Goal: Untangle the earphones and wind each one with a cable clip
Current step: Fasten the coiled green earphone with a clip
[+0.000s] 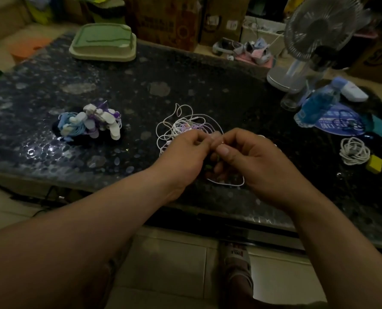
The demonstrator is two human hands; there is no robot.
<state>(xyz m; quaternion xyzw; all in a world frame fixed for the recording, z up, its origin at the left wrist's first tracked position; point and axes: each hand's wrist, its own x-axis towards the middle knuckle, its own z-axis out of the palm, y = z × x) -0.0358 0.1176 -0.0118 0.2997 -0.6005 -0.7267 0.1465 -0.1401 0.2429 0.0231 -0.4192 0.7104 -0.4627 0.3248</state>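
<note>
- Left hand (185, 152), right hand (254, 161): fingertips meet, each grip pinching the white earphone cable (230, 184).
- Earphone tangle (185, 128) lies on bench (141, 70), just beyond the grip.
- Cable clip pile (92, 123) sits well left of the grip.

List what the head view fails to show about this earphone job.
- Head view: which strand of the tangled earphones the left hand and right hand pinch, hidden by their fingers.
- Clip pile: count lost to dimness and blur.
- Fan: top cut off by the upper edge.
</note>
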